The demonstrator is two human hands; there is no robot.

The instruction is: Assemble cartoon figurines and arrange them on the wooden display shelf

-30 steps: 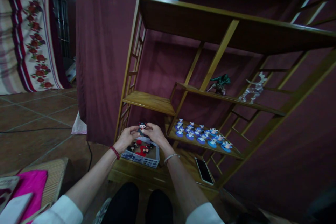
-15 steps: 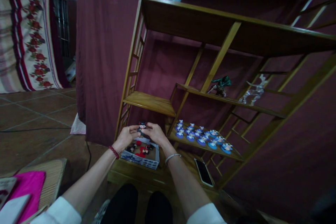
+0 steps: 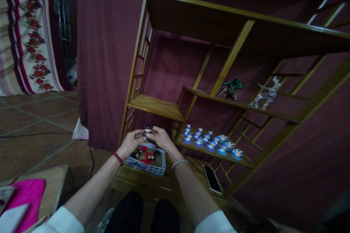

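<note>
Between my two hands, above an open box, is a small figurine (image 3: 148,130) with black hair and a dark base. My left hand (image 3: 132,143) grips it from the left, fingers closed on its edge. From the other side my right hand (image 3: 161,138) holds the same figurine, thumb in front. Below them stands the shallow patterned cardboard box (image 3: 149,168), with several red and black figurines (image 3: 150,157) lying inside. Right of my hands, rows of blue and purple based figurines (image 3: 210,142) stand upright on a low shelf.
The wooden shelf unit (image 3: 155,106) rises in front of me. A green-topped ornament (image 3: 232,88) and a clear deer figure (image 3: 266,94) stand on a middle shelf. A phone (image 3: 212,179) lies low at the right. Pink cloth (image 3: 30,196) lies on a woven seat at left.
Both hands keep hold of the figurine at nearly the same place above the box. The view has shifted very slightly; nothing else has visibly moved.
</note>
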